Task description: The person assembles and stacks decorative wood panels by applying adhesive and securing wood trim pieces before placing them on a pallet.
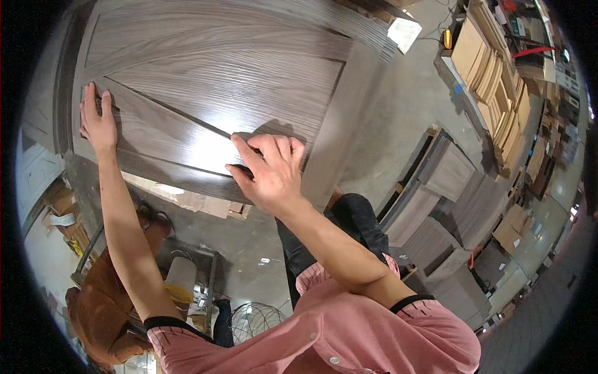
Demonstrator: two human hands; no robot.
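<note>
Bare hands are pressing on a large grey wood panel point(268, 81), which is lying directly under the fingers and spreading well beyond them on the far side. The left hand point(99, 124) is resting near the panel's left edge, its fingers lying apart and fairly straight on the wood, clamping nothing that shows. The right hand point(271, 177) is bearing on the near part, its thumb and forefinger standing well apart while the other fingers are bending beside them. A dark line point(168, 106) is running slantwise from near the left fingertips to the right forefinger; with glare point(212, 146) shining just beside the right thumb, it is hard to tell whether a groove or a raised edge is showing.

The step in hand is seemingly one of steadying the panel and feeling over its surface. Any next move is likely calling for even pressure from both hands, with the right fingers following that line and the left fingers bracing the edge.

Well to the right of the right fingers, grey boards point(458, 206) are lying in a pile, and farther off, pale wood pieces point(492, 75) are sitting stacked above the concrete floor point(380, 106).
</note>
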